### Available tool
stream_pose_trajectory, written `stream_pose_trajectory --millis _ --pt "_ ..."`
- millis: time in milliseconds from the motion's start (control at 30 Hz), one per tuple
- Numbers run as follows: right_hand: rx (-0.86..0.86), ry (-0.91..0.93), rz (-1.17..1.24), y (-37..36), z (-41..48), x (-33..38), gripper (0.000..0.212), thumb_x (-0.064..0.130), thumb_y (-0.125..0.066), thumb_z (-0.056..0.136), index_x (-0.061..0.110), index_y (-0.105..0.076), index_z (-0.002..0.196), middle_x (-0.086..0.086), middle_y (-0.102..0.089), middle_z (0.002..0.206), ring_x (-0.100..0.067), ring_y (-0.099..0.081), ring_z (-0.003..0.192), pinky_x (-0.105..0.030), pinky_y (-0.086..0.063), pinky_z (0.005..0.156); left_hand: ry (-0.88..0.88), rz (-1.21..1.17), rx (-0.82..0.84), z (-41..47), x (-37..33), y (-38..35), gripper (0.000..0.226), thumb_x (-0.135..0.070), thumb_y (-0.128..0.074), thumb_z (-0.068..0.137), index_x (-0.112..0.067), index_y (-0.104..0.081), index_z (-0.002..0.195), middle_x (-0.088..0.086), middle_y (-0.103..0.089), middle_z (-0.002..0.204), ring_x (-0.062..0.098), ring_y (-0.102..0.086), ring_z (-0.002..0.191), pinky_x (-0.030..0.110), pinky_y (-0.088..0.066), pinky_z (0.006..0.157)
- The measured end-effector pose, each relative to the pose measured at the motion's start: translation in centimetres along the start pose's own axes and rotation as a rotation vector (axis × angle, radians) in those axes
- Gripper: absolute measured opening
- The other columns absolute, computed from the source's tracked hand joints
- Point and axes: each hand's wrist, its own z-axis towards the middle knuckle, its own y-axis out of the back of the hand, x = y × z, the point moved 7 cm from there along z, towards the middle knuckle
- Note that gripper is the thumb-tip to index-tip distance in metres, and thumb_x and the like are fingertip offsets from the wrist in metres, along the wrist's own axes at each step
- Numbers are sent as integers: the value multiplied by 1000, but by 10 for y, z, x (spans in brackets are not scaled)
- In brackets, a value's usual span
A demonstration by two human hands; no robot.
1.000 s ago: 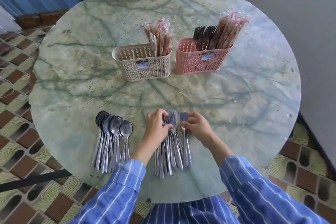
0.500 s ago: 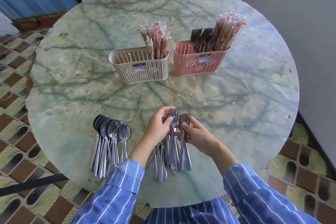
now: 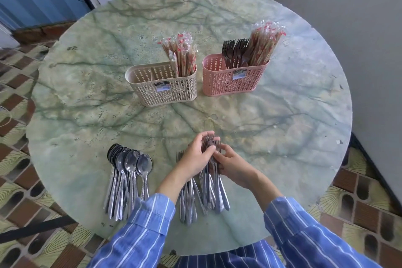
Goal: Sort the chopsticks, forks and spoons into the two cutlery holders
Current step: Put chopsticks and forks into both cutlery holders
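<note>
1. A person in striped blue sleeves gathers a fork bundle [image 3: 208, 191] at 6 o'clock on a round marble-pattern table [image 3: 282, 126], the handles fanning back toward the table's near edge.
2. The left hand [image 3: 195, 156] curls its fingers round the tine ends. The right hand [image 3: 232, 163] closes on the same ends from the 3 o'clock side, fingers bent and clamped on metal.
3. Spoons [image 3: 128, 172] lie in a heap at 8 o'clock, well apart from both hands.
4. Near the centre stand a beige holder [image 3: 165, 91] at 11 o'clock, with wrapped chopsticks [image 3: 181, 54] in its right compartment, and a pink holder [image 3: 230, 80] at 1 o'clock, with dark forks [image 3: 235, 50] beside more chopsticks [image 3: 263, 43].
5. The grip looks to sit only at the tines, so the splayed handles could slide out on lifting and scatter, some over the near edge.
6. A few tines show just left of the left hand and may be left behind.
7. Dropping a heavy bundle into one end of a light holder could tip it.
</note>
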Motion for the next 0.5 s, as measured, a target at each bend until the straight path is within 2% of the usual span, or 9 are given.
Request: stream_pose_trajectory --millis 100,200,333,367,433,500 --pt "1 -5 -10 3 -1 0 34 22 -45 102 8 -40 133 -11 -68 90 -22 -64 76 -47 -52 89 24 -14 -15 4 -3 0 37 4 -49 94 -29 -57 109 0 -68 111 12 -63 107 33 -46 102" --pt "38 19 -45 4 -5 3 34 23 -47 102 4 -47 130 -16 -67 108 -23 -64 93 -48 -48 99 6 -17 -17 8 -15 -3 36 7 -45 95 -26 -57 105 0 -69 106 16 -64 104 36 -48 100" --pt "100 56 -362 3 -15 14 34 34 -55 96 13 -53 122 -13 -66 115 -20 -63 101 -48 -47 100 -40 -34 -114 21 -42 3 34 3 -48 95 -28 -57 104 -2 -66 110 12 -61 109 37 -43 105" --pt "86 58 -469 7 -16 18 32 36 -54 95 16 -52 120 -13 -66 112 -21 -62 98 -45 -50 95 -57 -66 -130 24 -51 3 34 4 -49 95 -27 -57 105 -1 -65 111 11 -61 107 36 -44 105" --pt "35 80 -615 15 -17 33 21 32 -48 99 18 -50 114 -14 -64 97 -22 -58 81 -35 -52 73 -97 -151 -130 27 -71 0 31 5 -48 95 -22 -56 107 3 -63 111 10 -61 102 35 -46 102" --pt "-7 120 -605 21 -18 51 14 25 -42 101 14 -47 108 -14 -58 84 -21 -52 70 -29 -45 59 -123 -184 -105 34 -89 -4 29 4 -49 95 -19 -56 111 7 -62 113 10 -60 101 34 -47 99"
